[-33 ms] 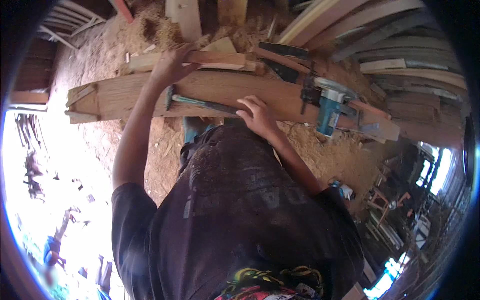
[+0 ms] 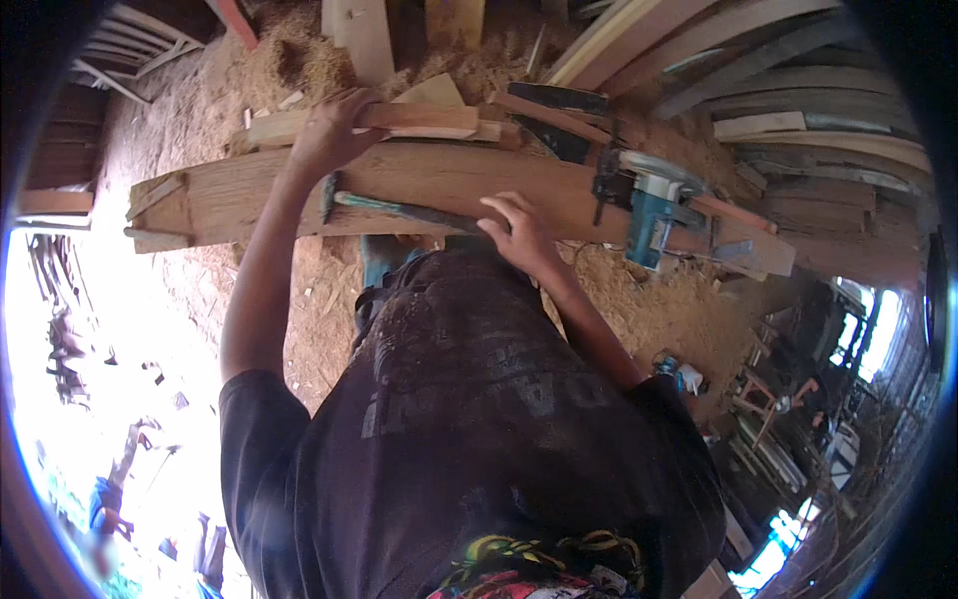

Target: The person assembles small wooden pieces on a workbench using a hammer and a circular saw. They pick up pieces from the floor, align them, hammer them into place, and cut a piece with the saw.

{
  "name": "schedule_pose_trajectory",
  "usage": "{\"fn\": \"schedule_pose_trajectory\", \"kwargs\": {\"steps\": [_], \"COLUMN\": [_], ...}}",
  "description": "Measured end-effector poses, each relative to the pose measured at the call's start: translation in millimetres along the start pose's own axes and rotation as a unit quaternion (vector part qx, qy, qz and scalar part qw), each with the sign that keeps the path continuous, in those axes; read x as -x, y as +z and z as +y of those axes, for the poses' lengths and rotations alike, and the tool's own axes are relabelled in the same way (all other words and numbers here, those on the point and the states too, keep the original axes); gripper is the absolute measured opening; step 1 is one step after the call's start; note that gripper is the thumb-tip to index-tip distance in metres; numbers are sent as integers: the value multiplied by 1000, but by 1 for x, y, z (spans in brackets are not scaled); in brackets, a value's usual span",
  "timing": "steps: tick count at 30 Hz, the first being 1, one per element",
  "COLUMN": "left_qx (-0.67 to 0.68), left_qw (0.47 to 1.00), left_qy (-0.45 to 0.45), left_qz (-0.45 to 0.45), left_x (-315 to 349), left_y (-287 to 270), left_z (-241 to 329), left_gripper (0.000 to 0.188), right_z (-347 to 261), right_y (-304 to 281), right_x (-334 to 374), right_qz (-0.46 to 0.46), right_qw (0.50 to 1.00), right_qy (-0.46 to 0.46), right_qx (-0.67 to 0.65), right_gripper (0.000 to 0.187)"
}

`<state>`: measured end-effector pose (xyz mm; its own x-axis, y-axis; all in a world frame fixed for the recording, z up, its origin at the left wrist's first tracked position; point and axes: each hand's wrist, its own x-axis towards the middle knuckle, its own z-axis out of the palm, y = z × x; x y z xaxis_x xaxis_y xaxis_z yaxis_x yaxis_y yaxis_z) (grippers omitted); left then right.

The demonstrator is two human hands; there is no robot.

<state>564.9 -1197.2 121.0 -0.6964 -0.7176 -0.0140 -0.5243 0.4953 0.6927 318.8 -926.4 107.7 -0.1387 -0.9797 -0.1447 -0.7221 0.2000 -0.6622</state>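
Note:
My left hand (image 2: 334,133) is closed over a short piece of wood (image 2: 429,121) along the far side of the thick wooden plank (image 2: 239,190). Its fingertips are partly hidden behind the wood. A hammer (image 2: 399,208) lies across the plank, its dark head beneath my left forearm and its handle pointing right. By the handle's end is my right hand (image 2: 519,237), thumb and fingers apart, gripping nothing. Whether its thumb touches the handle I cannot tell.
A blue-green circular saw (image 2: 651,225) rests at the plank's right end, near a black-handled handsaw (image 2: 559,98). Stacked boards (image 2: 798,150) fill the far right. Sawdust (image 2: 319,75) covers the ground, and loose boards (image 2: 359,40) lie beyond the plank.
The whole scene sits slightly further left in the picture. Both hands keep nearly the same places.

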Motion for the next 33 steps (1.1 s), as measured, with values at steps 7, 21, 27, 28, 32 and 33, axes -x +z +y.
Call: {"fn": "schedule_pose_trajectory", "kwargs": {"steps": [7,21,27,28,32,33], "left_qx": [-78,203,222,191,167,179], "left_qw": [996,962,906,907,947,952], "left_qy": [-39,-164,-243,-260,-184,-187], "left_qz": [8,-77,-267,-271,-204,-163], "left_x": [0,61,56,66,109,112], "left_y": [15,227,266,280,311,302], "left_z": [-10,196,225,209,141,138], "left_gripper": [57,31,38,41,44,44], "right_z": [51,196,222,217,220,223], "right_y": [-144,-263,-290,-292,-293,-292], "right_x": [26,52,38,36,25,23], "right_qz": [196,-9,-179,-193,-276,-273], "right_qw": [979,988,979,976,949,955], "right_qy": [54,150,38,24,83,69], "right_qx": [22,-26,-94,-94,-125,-89], "right_gripper": [25,47,48,48,44,41]}}
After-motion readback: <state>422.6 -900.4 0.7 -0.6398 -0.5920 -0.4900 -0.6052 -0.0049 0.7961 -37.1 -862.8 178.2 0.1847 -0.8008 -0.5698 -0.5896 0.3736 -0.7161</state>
